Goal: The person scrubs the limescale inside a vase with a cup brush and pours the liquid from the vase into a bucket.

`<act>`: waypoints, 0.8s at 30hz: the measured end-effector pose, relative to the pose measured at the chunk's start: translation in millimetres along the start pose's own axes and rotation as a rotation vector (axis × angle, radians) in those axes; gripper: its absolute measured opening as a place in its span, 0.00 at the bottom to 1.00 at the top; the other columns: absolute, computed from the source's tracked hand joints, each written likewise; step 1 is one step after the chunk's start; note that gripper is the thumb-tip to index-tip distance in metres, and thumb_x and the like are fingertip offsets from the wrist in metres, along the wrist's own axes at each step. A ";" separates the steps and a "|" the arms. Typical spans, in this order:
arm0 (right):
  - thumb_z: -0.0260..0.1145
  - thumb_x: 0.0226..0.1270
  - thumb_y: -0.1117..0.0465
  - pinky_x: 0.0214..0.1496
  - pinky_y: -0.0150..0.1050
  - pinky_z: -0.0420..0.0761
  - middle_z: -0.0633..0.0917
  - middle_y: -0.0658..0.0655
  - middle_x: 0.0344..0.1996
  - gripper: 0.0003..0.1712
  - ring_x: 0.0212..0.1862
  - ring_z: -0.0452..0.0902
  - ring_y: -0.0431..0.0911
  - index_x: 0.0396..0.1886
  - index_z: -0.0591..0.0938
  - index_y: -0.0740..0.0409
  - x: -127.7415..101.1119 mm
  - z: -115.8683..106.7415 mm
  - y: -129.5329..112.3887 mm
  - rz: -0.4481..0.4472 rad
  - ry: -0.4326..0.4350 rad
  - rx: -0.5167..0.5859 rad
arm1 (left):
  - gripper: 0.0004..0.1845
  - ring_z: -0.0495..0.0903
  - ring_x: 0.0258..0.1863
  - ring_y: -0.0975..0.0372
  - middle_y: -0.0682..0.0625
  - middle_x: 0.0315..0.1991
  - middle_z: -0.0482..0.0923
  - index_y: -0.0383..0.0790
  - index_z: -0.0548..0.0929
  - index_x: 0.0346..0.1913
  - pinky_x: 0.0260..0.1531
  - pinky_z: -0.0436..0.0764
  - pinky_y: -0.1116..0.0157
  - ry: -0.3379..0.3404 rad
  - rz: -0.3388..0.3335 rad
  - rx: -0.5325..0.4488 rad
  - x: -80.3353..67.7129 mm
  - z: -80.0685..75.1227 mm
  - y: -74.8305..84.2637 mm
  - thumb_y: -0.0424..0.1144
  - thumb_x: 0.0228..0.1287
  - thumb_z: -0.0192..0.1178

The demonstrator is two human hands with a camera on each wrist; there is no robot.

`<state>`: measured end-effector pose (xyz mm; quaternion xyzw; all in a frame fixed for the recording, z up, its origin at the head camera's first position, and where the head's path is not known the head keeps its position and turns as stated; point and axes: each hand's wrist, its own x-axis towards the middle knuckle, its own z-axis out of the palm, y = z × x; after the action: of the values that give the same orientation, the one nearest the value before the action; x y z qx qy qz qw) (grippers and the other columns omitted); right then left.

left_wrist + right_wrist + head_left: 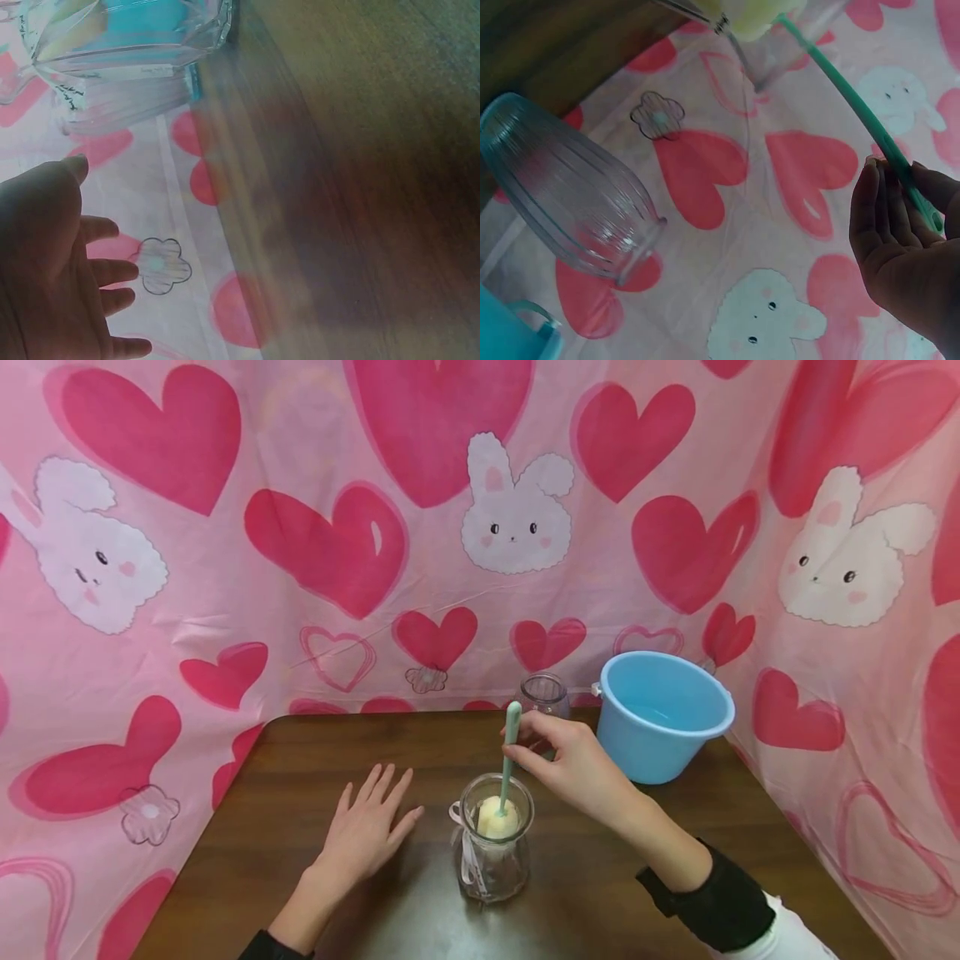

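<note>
From the head view, the right hand [577, 768] pinches a light, stiff green-handled sponge brush [507, 760] standing in a fragile, slippery glass jar [492, 839] near the table's [300, 777] front edge; left hand [367, 831] flat, fingers spread. Left wrist: fingers [112, 271] relaxed, jar ribbed. Right wrist: fingertips [870, 202] clasp the smooth handle, best held high
</note>
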<state>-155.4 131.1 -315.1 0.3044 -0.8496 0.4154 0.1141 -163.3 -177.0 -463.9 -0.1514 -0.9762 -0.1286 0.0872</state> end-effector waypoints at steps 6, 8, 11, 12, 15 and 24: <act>0.75 0.68 0.63 0.39 0.35 0.84 0.87 0.43 0.36 0.09 0.38 0.83 0.37 0.44 0.85 0.50 -6.8 12.2 12.5 0.010 -0.058 -0.046 | 0.36 0.58 0.79 0.44 0.37 0.77 0.66 0.44 0.71 0.77 0.73 0.52 0.32 0.021 0.007 0.000 -2.1 -1.2 0.4 0.59 0.75 0.58; 0.75 0.67 0.62 0.37 0.34 0.83 0.87 0.43 0.35 0.08 0.37 0.82 0.37 0.43 0.85 0.50 -7.5 14.7 15.6 0.020 -0.071 -0.058 | 0.36 0.58 0.80 0.44 0.37 0.77 0.66 0.44 0.70 0.77 0.73 0.51 0.32 0.022 0.007 0.006 -2.2 -1.5 0.7 0.60 0.75 0.57; 0.75 0.67 0.63 0.35 0.34 0.83 0.87 0.44 0.34 0.08 0.36 0.81 0.38 0.42 0.85 0.50 -9.1 17.2 21.1 0.044 -0.089 -0.056 | 0.36 0.57 0.80 0.44 0.37 0.77 0.65 0.45 0.70 0.78 0.73 0.50 0.31 0.011 0.005 0.006 -3.1 -1.3 1.0 0.61 0.75 0.55; 0.75 0.67 0.63 0.34 0.33 0.82 0.88 0.45 0.34 0.08 0.35 0.80 0.38 0.41 0.85 0.50 -9.8 17.9 22.6 0.055 -0.093 -0.058 | 0.37 0.57 0.80 0.44 0.37 0.77 0.65 0.45 0.69 0.78 0.73 0.50 0.31 0.006 0.003 0.006 -3.6 -1.5 1.4 0.62 0.76 0.55; 0.75 0.67 0.63 0.32 0.33 0.81 0.88 0.46 0.34 0.07 0.33 0.79 0.38 0.39 0.84 0.50 -12.6 19.9 27.6 0.071 -0.105 -0.064 | 0.36 0.57 0.80 0.44 0.37 0.78 0.64 0.45 0.69 0.78 0.73 0.50 0.31 -0.003 -0.002 -0.003 -4.2 -1.2 1.8 0.61 0.76 0.55; 0.75 0.67 0.62 0.34 0.33 0.80 0.88 0.47 0.37 0.07 0.34 0.78 0.40 0.40 0.85 0.50 -18.0 24.8 38.3 0.083 -0.116 -0.095 | 0.37 0.55 0.80 0.44 0.38 0.78 0.64 0.45 0.69 0.78 0.73 0.51 0.31 -0.010 -0.017 -0.008 -3.2 0.8 0.4 0.62 0.76 0.54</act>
<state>-163.2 137.5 -363.1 0.2867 -0.8853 0.3609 0.0618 -160.3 -177.3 -465.2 -0.1442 -0.9773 -0.1325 0.0804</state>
